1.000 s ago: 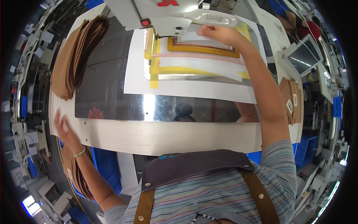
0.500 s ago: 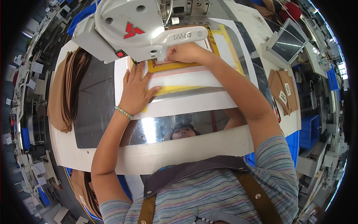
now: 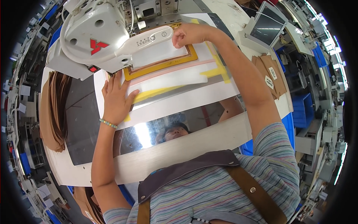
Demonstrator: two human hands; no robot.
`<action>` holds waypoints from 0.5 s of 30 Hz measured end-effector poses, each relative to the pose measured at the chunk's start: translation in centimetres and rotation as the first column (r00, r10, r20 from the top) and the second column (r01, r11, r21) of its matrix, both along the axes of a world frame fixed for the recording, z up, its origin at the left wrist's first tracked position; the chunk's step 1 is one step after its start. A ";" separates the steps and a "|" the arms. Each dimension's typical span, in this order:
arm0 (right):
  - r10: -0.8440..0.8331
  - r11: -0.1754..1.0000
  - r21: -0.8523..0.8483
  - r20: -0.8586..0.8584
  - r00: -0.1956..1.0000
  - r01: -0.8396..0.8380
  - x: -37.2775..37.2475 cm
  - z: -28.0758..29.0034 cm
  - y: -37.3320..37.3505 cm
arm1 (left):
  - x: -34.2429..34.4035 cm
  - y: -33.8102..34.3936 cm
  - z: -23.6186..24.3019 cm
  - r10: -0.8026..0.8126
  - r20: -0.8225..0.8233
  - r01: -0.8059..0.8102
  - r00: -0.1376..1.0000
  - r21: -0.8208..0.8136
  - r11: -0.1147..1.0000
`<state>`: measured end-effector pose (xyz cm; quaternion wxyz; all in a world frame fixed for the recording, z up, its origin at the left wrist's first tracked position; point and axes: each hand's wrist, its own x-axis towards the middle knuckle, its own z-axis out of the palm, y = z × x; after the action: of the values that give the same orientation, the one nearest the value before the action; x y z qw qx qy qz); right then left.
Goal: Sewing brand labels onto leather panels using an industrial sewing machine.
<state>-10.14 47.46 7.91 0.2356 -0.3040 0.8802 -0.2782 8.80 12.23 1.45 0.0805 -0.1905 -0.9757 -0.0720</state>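
At left-centre, my spread left fingers [image 3: 110, 85] should steady the flat white sheet [image 3: 179, 106]; right fingers [image 3: 179, 37] curl, pinch unclear.

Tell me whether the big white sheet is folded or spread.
Spread, where visible: the sheet lies flat over the shiny plate, no fold showing along its near edge.

Striped shirt [image 3: 197, 183], brown-strapped apron [image 3: 190, 164], beaded bracelet [image 3: 108, 123].
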 end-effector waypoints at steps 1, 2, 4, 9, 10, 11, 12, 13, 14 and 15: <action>0.002 0.999 0.036 -0.058 0.998 0.000 0.6 0.1 -0.1 | 0.0 0.0 -0.1 0.009 0.000 -0.009 1.000 -0.007 1.000; 0.000 0.999 0.037 -0.058 0.998 0.002 1.1 0.2 -0.1 | 0.0 -0.1 -0.1 0.007 0.000 -0.007 1.000 -0.005 1.000; -0.017 0.999 0.051 -0.051 0.999 0.019 1.8 0.3 0.0 | 0.0 -0.1 -0.1 0.005 -0.001 -0.005 1.000 -0.007 1.000; -0.017 0.996 0.090 -0.124 0.992 0.028 2.2 0.3 0.3 | 0.0 0.2 -0.2 -0.007 -0.010 0.007 1.000 0.014 1.000; -0.006 0.997 0.081 -0.155 0.988 0.019 2.3 0.3 0.4 | 0.0 0.2 -0.2 0.002 -0.008 -0.002 1.000 0.002 1.000; -0.007 0.996 0.082 -0.155 0.988 0.020 2.4 0.4 0.5 | 0.0 0.3 -0.2 0.002 -0.009 -0.002 1.000 0.003 1.000; 0.011 0.996 0.089 -0.188 0.982 0.006 2.7 0.6 0.3 | 0.0 0.2 -0.2 0.003 -0.010 -0.003 1.000 -0.006 1.000; 0.029 0.995 0.098 -0.220 0.975 -0.008 3.0 0.7 0.1 | 0.0 0.1 -0.2 0.004 -0.012 -0.005 1.000 -0.014 1.000; 0.030 0.995 0.098 -0.218 0.975 -0.008 3.2 0.6 -0.1 | 0.0 0.1 -0.2 0.005 -0.010 -0.005 1.000 -0.013 1.000; 0.011 0.999 0.047 -0.183 0.983 -0.003 3.5 0.5 -0.4 | -0.1 0.1 -0.2 -0.006 -0.026 0.006 1.000 -0.008 1.000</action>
<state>-6.63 47.07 8.44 0.1615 -0.3259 0.9033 -0.2275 8.75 12.36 1.24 0.0922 -0.1948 -0.9743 -0.0660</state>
